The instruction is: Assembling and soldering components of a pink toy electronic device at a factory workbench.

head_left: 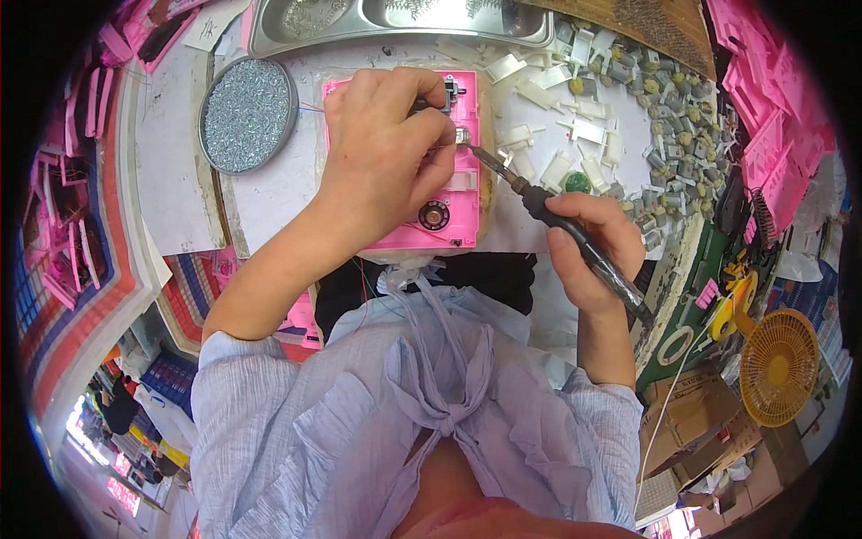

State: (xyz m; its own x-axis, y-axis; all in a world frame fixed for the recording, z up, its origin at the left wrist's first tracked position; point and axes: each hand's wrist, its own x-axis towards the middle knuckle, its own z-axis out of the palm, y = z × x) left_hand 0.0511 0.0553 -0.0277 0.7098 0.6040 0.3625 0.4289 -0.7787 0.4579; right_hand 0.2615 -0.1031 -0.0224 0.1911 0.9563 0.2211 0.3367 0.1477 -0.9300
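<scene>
A pink plastic housing (413,235) lies on the bench in front of me, with a small round speaker (434,215) near its lower edge. My left hand (388,148) rests over the housing, fingers bent and pinched together near its upper right part; what they hold is hidden. In my right hand (594,247) is a soldering iron (575,229) with a black handle, slanting up to the left. Its tip is at a small metal part (462,136) on the housing's right side, close to my left fingertips. A black part (451,92) sits above that spot.
Left of the housing stands a round dish (249,117) of small screws. A metal tray (404,40) lies behind. White plastic parts (588,132) and many small grey motors (669,148) cover the right side. Farther right are stacked pink parts (763,99) and a yellow fan (778,366).
</scene>
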